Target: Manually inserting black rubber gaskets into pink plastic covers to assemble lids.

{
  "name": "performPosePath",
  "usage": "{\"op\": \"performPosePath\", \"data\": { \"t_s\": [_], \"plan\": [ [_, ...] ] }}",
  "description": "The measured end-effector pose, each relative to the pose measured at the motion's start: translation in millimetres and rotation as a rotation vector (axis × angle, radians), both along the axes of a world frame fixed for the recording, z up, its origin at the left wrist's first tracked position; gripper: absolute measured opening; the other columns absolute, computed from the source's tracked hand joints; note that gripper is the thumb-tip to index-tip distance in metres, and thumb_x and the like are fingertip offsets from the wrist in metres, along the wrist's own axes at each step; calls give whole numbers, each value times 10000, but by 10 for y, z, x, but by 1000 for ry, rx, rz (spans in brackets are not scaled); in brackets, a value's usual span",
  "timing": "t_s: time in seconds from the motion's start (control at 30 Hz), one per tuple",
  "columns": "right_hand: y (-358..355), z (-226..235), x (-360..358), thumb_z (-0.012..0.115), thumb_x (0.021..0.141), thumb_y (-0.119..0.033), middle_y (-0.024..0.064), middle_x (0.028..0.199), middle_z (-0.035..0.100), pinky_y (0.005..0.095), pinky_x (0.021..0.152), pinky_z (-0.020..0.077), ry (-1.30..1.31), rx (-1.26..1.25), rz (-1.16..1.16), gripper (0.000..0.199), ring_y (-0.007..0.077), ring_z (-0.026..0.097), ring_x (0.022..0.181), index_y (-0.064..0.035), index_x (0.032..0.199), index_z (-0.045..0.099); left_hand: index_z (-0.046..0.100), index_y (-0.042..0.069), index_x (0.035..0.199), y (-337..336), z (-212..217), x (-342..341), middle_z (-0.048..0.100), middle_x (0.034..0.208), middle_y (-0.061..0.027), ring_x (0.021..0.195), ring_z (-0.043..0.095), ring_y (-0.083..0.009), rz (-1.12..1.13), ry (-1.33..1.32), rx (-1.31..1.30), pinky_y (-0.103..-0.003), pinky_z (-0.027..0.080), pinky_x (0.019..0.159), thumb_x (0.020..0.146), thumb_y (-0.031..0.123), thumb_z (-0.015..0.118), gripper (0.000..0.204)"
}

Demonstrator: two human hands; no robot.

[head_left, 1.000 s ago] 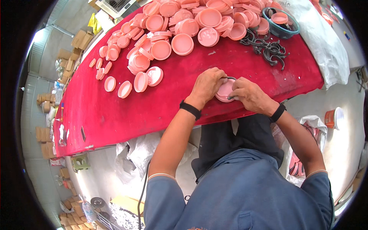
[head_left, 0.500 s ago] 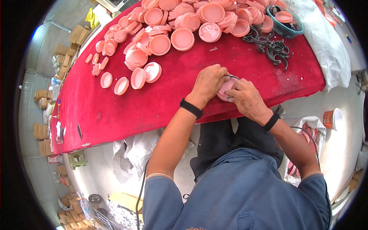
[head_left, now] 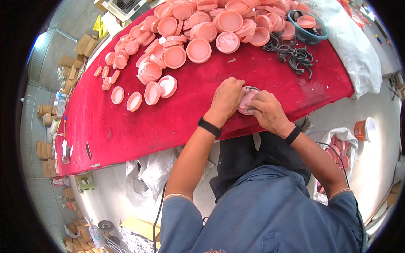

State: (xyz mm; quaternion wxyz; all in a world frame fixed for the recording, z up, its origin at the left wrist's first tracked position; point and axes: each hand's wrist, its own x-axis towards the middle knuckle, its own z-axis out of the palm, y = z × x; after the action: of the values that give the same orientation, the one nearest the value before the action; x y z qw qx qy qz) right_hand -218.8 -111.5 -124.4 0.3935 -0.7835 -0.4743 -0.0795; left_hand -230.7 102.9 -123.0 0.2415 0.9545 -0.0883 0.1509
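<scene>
Both hands grip one round pink plastic lid (head_left: 244, 101) with a dark ring along its top rim, held just above the red cloth-covered table (head_left: 139, 126) near its front edge. My left hand (head_left: 225, 100) clasps the lid's left side. My right hand (head_left: 268, 111) presses on its right and lower side. Each wrist wears a black band. A large heap of similar pink lids (head_left: 202, 29) lies across the far part of the table, and a few single lids (head_left: 145, 92) rest to the left of my hands.
Black rubber rings (head_left: 293, 52) lie tangled beyond my right hand. A teal basket (head_left: 307, 27) holds rings and a lid. A white sack (head_left: 337, 145) with pink lids stands on the floor at right, beside an orange tub (head_left: 362, 130). Cardboard boxes (head_left: 80, 46) are stacked at left.
My hands and the lid keep the same place on the table. The fingers have shifted slightly around the lid's rim; the camera view has tilted a little.
</scene>
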Motion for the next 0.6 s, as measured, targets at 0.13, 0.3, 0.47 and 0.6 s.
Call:
{"op": "performPosePath", "data": {
  "t_s": [0.13, 0.3, 0.47, 0.6],
  "plan": [
    [-56, 124, -53, 760, 851, -24, 175, 1048, 669, 504, 825, 533, 322, 265, -446, 281, 390, 656, 965, -17, 1130, 729, 740, 27, 1072, -223, 22, 1, 681, 994, -213, 991, 674, -417, -8, -30, 49, -540, 557, 876, 1046, 193, 648, 191],
    [-93, -109, 69, 633, 924, -200, 264, 1006, 682, 573, 803, 516, 276, 77, -490, 202, 476, 653, 962, -3, 966, 657, 693, -1, 1089, -366, 179, -70, 720, 1037, -214, 966, 685, -432, 140, 211, -284, -492, 550, 824, 1040, 215, 664, 224],
    [129, -98, 6, 769, 886, -220, 255, 1015, 739, 512, 855, 582, 728, 232, -436, 321, 427, 742, 982, 10, 1081, 660, 711, -15, 1193, -136, -79, -104, 754, 1020, -82, 946, 741, -190, 149, 344, -1252, -339, 608, 860, 1141, 340, 648, 364],
    [144, -22, -23, 833, 866, -283, 232, 988, 732, 498, 842, 574, 743, 249, -461, 389, 402, 736, 945, -6, 1071, 651, 630, -5, 1181, -413, 156, -122, 732, 1105, -119, 980, 738, -222, -37, 364, -1510, -375, 629, 878, 1156, 280, 607, 287]
  ]
}}
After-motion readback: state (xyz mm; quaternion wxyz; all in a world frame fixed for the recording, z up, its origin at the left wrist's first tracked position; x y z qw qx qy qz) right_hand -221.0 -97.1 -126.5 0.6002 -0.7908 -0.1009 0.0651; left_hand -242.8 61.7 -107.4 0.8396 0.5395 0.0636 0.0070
